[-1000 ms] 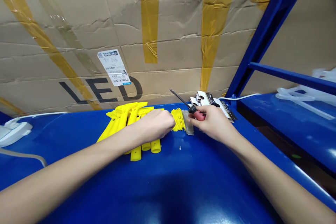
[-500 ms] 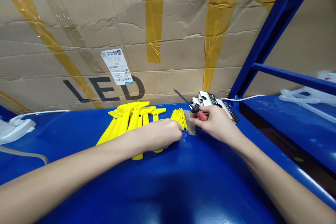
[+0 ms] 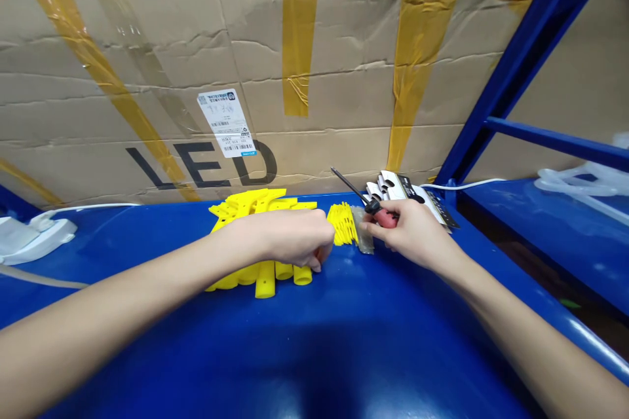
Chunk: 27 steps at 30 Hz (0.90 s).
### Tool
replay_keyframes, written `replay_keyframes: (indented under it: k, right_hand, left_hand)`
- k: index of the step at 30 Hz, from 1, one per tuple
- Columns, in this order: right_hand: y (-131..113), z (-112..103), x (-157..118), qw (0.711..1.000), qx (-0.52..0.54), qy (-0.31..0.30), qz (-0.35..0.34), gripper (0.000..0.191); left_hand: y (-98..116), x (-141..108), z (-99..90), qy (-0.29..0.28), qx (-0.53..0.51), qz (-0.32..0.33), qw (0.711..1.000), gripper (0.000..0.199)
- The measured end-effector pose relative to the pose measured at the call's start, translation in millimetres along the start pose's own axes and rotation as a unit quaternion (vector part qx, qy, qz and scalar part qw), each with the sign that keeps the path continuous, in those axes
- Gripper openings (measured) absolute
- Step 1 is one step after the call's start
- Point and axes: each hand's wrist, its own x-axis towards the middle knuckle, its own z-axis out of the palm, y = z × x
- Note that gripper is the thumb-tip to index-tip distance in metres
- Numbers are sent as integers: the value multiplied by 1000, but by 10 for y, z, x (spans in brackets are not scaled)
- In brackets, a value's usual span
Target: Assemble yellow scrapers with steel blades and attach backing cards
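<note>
My right hand (image 3: 417, 229) grips a screwdriver (image 3: 386, 215) by its red and black handle, its dark shaft pointing up and to the left. My left hand (image 3: 304, 239) is closed with its fingertips curled downward; whatever they may pinch is hidden. It hovers over the right side of a pile of yellow plastic tubular handles (image 3: 265, 281) with flat, flared ends. Just right of that hand lies a stack of small flat yellow pieces (image 3: 343, 224). Beside the stack is a small clear plastic bag (image 3: 363, 239), close to my right fingertips.
All this lies on a blue tabletop (image 3: 295, 360). Black and white printed cards (image 3: 393, 186) sit behind my right hand. A large taped LED carton (image 3: 339, 105) stands at the back, with a blue metal frame (image 3: 484, 121) to the right. A white device (image 3: 39, 239) with cables is far left.
My left hand has drawn slightly left from the small yellow pieces, its fingers now curled downward. My right hand keeps the screwdriver in nearly the same pose. The view has shifted a little.
</note>
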Motion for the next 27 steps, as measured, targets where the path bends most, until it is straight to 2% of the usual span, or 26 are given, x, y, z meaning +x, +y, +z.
replay_keyframes:
  k: [3, 7, 15, 20, 24, 27]
  right_hand:
    - [-20, -3, -6, 1000, 0, -5, 6, 40]
    - [-29, -11, -8, 1000, 4, -3, 2, 43]
    - [-30, -11, -15, 1000, -1, 0, -6, 45]
    - [-31, 0, -15, 1000, -2, -3, -3, 44]
    - [-28, 2, -14, 1000, 0, -4, -2, 43]
    - [-27, -2, -14, 1000, 3, -1, -8, 43]
  left_hand:
    - [65, 85, -36, -25, 10, -23, 999, 6]
    - [162, 119, -88, -54, 33, -57, 996, 12]
    - [101, 67, -56, -51, -3, -41, 998, 9]
    - [244, 90, -74, -89, 38, -102, 990, 19]
    - [306, 75, -83, -59, 42, -94, 993, 22]
    - [266, 66, -31, -8, 50, -83, 995, 22]
